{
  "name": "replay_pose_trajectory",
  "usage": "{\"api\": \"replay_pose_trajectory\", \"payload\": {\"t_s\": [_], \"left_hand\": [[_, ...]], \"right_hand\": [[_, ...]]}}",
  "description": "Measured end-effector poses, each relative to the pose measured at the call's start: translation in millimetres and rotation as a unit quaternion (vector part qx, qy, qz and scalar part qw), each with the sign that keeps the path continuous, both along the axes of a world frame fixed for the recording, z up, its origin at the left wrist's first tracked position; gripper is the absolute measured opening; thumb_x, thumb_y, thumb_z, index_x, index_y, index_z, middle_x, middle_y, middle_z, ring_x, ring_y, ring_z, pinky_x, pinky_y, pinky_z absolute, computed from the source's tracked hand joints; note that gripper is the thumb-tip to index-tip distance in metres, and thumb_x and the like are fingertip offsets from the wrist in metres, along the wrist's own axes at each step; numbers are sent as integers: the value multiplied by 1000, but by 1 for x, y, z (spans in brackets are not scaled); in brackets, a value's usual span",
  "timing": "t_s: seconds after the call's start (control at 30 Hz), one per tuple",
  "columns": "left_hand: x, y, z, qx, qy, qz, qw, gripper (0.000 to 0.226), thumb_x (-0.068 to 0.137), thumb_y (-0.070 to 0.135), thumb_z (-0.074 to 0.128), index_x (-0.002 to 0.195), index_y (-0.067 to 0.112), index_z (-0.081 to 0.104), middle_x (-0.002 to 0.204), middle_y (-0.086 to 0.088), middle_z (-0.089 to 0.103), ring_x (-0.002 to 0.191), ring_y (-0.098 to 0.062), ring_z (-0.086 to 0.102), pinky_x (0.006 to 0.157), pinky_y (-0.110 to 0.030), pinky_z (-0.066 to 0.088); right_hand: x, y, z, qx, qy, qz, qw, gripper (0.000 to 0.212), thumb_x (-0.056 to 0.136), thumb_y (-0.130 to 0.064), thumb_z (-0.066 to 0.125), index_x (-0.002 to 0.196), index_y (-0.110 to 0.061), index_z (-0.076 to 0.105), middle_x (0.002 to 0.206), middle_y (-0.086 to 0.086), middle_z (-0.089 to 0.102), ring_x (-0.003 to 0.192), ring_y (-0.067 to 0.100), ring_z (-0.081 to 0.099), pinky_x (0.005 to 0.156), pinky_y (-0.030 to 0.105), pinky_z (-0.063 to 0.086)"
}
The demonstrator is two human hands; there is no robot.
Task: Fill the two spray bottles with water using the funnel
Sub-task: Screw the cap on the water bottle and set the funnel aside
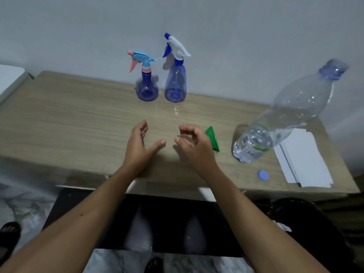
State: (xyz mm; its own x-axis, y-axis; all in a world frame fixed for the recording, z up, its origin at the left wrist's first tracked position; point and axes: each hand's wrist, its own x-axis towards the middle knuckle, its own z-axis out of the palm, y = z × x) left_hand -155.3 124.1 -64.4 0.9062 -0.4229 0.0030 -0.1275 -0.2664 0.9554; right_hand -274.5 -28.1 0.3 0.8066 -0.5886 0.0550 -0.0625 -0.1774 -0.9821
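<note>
place: home room | signs: wood-grain desk (78, 119) against plain wall (236, 36); marble-look floor tiles (29, 203); sandals (9, 233)

Wooden table (69, 119) spans mid-frame against a grey wall (236, 26). White paper sheets (307, 160) lie stacked at right edge. Dark sandal (8, 233) at lower left on marbled floor (25, 203).
</note>
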Motion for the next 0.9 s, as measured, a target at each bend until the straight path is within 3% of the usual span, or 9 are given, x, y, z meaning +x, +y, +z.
{"api": "replay_pose_trajectory", "payload": {"t_s": [0.07, 0.13, 0.27, 0.47, 0.6, 0.73, 0.9], "left_hand": [[-23, -4, 0, 7, -2, -20, 1000, 107, 70, 52, 90, 157, 18, 39, 158, -5, 49, 145, -10, 47, 121, -36, 41], [-42, -8, 1, 19, -16, -38, 999, 99, 74, 44, 92, 156, 18, 42, 156, -4, 51, 143, -10, 49, 120, -39, 42], [-63, -18, 3, 55, -78, -71, 993, 82, 82, 30, 90, 151, 14, 48, 147, -6, 58, 135, -13, 56, 116, -44, 47], [-78, -47, 5, 71, -110, -118, 984, 80, 83, 33, 89, 150, 12, 49, 145, -5, 56, 133, -15, 56, 114, -45, 48], [-89, -73, 4, 41, -114, -126, 985, 90, 79, 37, 90, 151, 12, 44, 143, -5, 51, 132, -15, 55, 114, -46, 48], [-108, -107, 15, -16, -186, -118, 975, 96, 74, 43, 90, 147, -1, 46, 139, -12, 51, 128, -20, 54, 115, -35, 44], [-116, -156, 59, -53, -180, -184, 965, 111, 71, 63, 87, 154, 6, 41, 147, -6, 47, 140, -17, 48, 116, -28, 42]], "right_hand": [[-26, -3, 0, 19, 7, -13, 1000, 29, 91, 4, 75, 116, -8, 68, 117, 10, 70, 99, 12, 67, 82, 14, 54], [-49, -7, 0, 30, 14, -34, 999, 27, 91, 4, 75, 114, -10, 68, 114, 12, 70, 95, 10, 67, 78, 14, 55], [-84, -22, 1, 12, 26, -84, 996, 22, 92, 3, 74, 113, -1, 70, 88, 4, 66, 68, -9, 63, 63, 9, 51], [-134, -57, -3, -24, 27, -197, 980, 17, 90, -11, 82, 105, -15, 74, 85, 0, 72, 70, 2, 64, 68, 14, 52], [-169, -82, -11, -29, 49, -248, 967, 17, 89, -11, 83, 104, -11, 74, 77, -1, 69, 66, 1, 62, 68, 13, 53], [-196, -104, -23, -58, 87, -284, 953, 22, 88, -5, 82, 108, -9, 73, 93, 9, 70, 66, -3, 58, 68, 7, 50], [-208, -127, -47, -106, 148, -260, 948, 41, 83, -16, 88, 120, -18, 71, 117, -5, 61, 84, 10, 67, 76, 12, 53]]}}
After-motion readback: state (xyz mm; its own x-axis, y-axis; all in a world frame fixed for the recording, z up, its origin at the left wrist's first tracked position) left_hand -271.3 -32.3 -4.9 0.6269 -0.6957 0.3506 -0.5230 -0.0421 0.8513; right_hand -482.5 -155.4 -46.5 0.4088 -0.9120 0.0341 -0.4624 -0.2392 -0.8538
